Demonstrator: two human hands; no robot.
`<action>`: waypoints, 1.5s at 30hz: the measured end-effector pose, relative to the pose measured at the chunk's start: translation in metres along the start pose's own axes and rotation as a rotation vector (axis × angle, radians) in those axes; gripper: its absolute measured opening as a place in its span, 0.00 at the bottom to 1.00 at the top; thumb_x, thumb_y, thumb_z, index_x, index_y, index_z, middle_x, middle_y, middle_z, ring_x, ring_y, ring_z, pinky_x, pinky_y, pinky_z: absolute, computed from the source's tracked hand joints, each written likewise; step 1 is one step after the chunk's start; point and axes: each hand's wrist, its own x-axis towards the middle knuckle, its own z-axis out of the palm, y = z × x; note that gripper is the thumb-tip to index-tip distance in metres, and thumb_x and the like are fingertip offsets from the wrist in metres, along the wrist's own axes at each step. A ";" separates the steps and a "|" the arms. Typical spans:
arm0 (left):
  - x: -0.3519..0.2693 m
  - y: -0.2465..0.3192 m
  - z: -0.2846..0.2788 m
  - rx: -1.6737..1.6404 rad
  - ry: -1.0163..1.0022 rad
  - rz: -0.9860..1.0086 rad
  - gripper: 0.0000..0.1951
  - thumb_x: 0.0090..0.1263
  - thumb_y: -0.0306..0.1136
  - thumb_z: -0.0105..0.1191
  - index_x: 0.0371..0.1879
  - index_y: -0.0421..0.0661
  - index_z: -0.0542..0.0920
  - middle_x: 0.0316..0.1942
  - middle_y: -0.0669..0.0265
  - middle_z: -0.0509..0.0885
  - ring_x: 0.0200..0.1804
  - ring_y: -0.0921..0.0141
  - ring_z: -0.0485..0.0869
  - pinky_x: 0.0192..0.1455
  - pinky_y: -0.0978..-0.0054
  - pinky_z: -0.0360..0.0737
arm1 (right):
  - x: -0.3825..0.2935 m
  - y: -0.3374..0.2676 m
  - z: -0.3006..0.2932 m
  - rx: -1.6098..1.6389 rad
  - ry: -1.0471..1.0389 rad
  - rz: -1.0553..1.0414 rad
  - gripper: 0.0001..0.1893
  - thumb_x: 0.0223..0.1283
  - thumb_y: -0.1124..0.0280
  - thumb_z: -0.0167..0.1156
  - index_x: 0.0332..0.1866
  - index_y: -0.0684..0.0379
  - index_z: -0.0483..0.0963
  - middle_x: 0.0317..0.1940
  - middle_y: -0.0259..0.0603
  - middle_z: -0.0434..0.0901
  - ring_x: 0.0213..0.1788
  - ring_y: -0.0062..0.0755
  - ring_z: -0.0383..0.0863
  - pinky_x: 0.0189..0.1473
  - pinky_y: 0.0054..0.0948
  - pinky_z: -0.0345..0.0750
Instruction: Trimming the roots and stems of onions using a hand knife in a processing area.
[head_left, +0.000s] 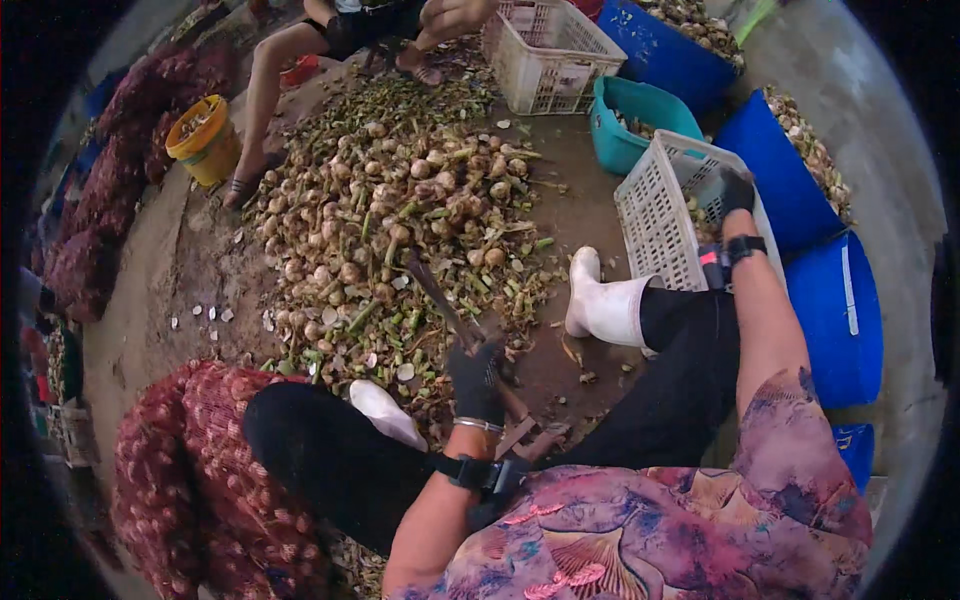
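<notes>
My left hand (478, 379), in a black glove, is closed around a long, dark, worn tool (442, 300) between my knees. The tool's far end reaches over a heap of garlic bulbs (390, 202) mixed with cut green stems. Below this hand, brown bars (529, 439) show near my lap. My right hand (736, 193), also gloved, reaches inside a white slatted plastic crate (660, 217) beside my right knee. Some garlic (699, 221) lies in that crate near the hand. The right fingers are dark and partly hidden, so what they hold cannot be told.
Red mesh sacks of garlic (217, 480) lean by my left leg. A person's leg (262, 97) and a yellow bucket (202, 142) stand beyond the heap. Back right are another white crate (555, 64), a teal tub (645, 120) and several blue containers (780, 172).
</notes>
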 end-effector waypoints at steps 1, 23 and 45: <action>0.009 -0.009 -0.009 -0.009 0.006 -0.008 0.10 0.52 0.24 0.53 0.34 0.42 0.72 0.23 0.71 0.74 0.23 0.78 0.73 0.23 0.81 0.69 | -0.011 0.000 0.041 0.048 -0.175 -0.065 0.14 0.55 0.63 0.47 0.41 0.60 0.72 0.34 0.40 0.76 0.34 0.29 0.74 0.34 0.27 0.72; 0.029 -0.006 -0.031 0.625 0.107 0.181 0.19 0.52 0.35 0.58 0.40 0.39 0.71 0.28 0.67 0.74 0.30 0.72 0.72 0.33 0.73 0.70 | -0.286 -0.050 0.332 -0.692 -1.352 -0.697 0.26 0.43 0.70 0.53 0.53 0.62 0.63 0.51 0.54 0.65 0.50 0.50 0.69 0.50 0.42 0.68; -0.027 0.058 0.006 1.284 -0.098 0.842 0.09 0.48 0.32 0.51 0.29 0.48 0.71 0.26 0.59 0.76 0.28 0.57 0.77 0.27 0.62 0.72 | -0.307 -0.133 0.102 0.491 -1.834 -0.063 0.30 0.43 0.65 0.63 0.53 0.61 0.61 0.44 0.39 0.71 0.45 0.29 0.70 0.49 0.26 0.66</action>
